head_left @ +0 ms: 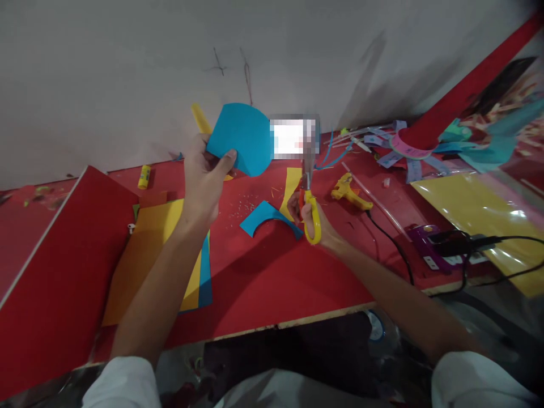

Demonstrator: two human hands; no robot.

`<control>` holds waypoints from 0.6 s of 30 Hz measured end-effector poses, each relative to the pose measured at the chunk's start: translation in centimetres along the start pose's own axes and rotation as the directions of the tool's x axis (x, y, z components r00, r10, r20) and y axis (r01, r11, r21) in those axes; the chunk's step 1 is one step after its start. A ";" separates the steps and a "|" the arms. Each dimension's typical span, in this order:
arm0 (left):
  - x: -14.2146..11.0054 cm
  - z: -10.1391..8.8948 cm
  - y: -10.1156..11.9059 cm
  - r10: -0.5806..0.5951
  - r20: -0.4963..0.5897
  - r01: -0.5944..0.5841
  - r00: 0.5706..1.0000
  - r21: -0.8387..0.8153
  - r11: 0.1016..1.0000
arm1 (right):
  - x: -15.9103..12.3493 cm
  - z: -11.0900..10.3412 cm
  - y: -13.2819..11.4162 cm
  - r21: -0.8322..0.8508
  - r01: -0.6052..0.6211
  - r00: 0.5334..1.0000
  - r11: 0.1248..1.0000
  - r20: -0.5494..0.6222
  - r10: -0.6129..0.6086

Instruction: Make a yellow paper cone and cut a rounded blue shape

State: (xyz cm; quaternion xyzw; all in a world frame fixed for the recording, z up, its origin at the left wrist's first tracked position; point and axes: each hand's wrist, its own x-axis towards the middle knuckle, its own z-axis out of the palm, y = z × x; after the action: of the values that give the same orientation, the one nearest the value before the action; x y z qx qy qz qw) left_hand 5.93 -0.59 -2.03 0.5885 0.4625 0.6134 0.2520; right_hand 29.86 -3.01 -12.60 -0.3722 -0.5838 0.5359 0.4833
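Observation:
My left hand (204, 178) pinches a rounded piece of blue paper (244, 136) by its lower left corner, raised above the red table. Behind that hand a yellow strip (200, 118) sticks up; whether the hand holds it too I cannot tell. In my right hand (325, 226) is a pair of scissors (313, 218) with yellow and red handles, blades pointing up and apart from the blue paper. A curved blue offcut (267, 212) lies on the table just left of the scissors, near a yellow paper piece (291, 187).
A yellow glue gun (351, 192) with a black cable lies right, near a purple power strip (437, 246). Orange and yellow sheets (140, 249) and a red board (63, 272) are left, beside a glue stick (144, 177). A red cone (467, 90) with paper strips stands back right.

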 end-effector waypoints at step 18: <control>-0.5 0.0 0.4 0.137 0.094 -0.153 0.986 0.191 0.970 | -0.5 -0.4 0.0 -0.115 0.052 0.996 0.992 0.076 -0.043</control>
State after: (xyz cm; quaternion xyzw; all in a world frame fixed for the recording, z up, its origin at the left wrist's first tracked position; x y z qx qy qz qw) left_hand 6.11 -1.21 -1.95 0.6668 0.4665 0.5572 0.1651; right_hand 30.37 -3.40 -12.66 -0.3658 -0.6400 0.5026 0.4516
